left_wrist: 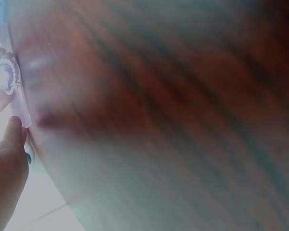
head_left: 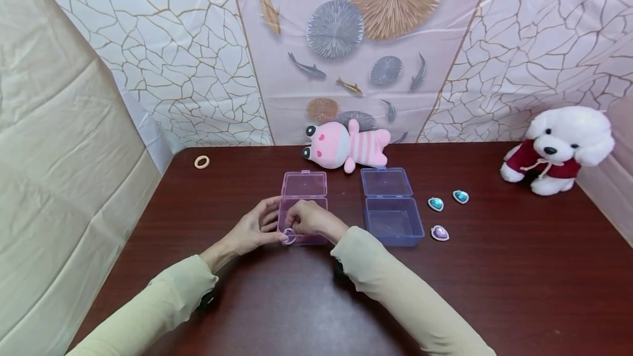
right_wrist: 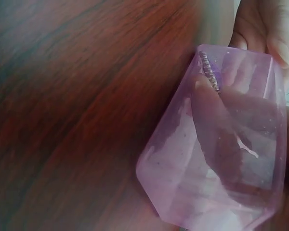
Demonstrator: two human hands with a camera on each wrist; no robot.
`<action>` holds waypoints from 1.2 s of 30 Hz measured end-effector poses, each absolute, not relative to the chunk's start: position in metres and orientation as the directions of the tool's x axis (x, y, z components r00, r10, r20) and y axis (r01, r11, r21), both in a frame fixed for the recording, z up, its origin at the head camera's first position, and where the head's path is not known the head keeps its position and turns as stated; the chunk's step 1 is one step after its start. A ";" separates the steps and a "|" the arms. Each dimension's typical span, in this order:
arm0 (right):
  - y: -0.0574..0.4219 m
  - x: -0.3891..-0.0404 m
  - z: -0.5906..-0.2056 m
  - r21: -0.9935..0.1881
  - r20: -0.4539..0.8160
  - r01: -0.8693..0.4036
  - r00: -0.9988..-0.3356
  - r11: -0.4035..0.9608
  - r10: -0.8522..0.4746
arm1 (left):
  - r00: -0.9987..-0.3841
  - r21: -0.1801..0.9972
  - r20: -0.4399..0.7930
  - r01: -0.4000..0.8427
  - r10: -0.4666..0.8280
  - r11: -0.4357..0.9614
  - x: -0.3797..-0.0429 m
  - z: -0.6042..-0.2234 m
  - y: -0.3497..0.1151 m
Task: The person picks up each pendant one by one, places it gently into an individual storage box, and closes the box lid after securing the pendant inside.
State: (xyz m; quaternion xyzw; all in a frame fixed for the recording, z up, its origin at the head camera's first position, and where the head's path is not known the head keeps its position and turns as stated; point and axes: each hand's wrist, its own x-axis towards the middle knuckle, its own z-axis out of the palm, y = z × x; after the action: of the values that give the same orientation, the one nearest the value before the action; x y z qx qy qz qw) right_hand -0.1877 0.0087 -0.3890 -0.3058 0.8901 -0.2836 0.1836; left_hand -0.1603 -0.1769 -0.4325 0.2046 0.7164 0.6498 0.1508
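Observation:
A clear pink plastic box [head_left: 318,239] stands on the table with its lid raised at the back. My left hand [head_left: 251,231] holds the box at its left side, thumb at the front corner and fingers along the left wall. Down inside the box, my right hand [head_left: 309,218] has its fingers curled at a purple heart-shaped gem [head_left: 289,237] with a beaded rim. In the right wrist view, a fingertip touches the gem [right_wrist: 210,72] through the pink wall. The left wrist view catches the gem [left_wrist: 8,76] at its left edge.
Right of the pink box stands an open blue plastic box [head_left: 394,224]. Beyond it lie two teal gems [head_left: 436,204] and a purple gem [head_left: 439,233]. A pink plush frog [head_left: 341,147], a white plush dog [head_left: 559,150] and a small ring [head_left: 201,162] are farther back.

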 end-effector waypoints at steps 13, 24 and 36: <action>0.006 -0.186 -0.394 -0.565 -0.118 -0.452 -0.783 0.690 -0.610 | -0.872 0.992 0.049 0.099 0.487 0.078 -0.160 -0.432 -0.176; 0.009 -0.181 -0.393 -0.611 -0.057 -0.448 -0.798 0.653 -0.600 | -0.874 0.988 0.055 0.119 0.484 0.102 -0.159 -0.434 -0.177; 0.104 -0.179 -0.358 -0.885 0.134 -0.314 -0.878 0.343 -0.460 | -0.879 0.985 0.069 0.134 0.473 0.106 -0.159 -0.434 -0.176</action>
State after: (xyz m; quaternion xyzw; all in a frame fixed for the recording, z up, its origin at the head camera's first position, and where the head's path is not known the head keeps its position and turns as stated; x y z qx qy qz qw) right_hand -0.1795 0.1045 -0.3583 -0.2370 0.8164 -0.5219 0.0696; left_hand -0.1594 -0.1763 -0.4345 0.2074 0.7318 0.6354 0.1331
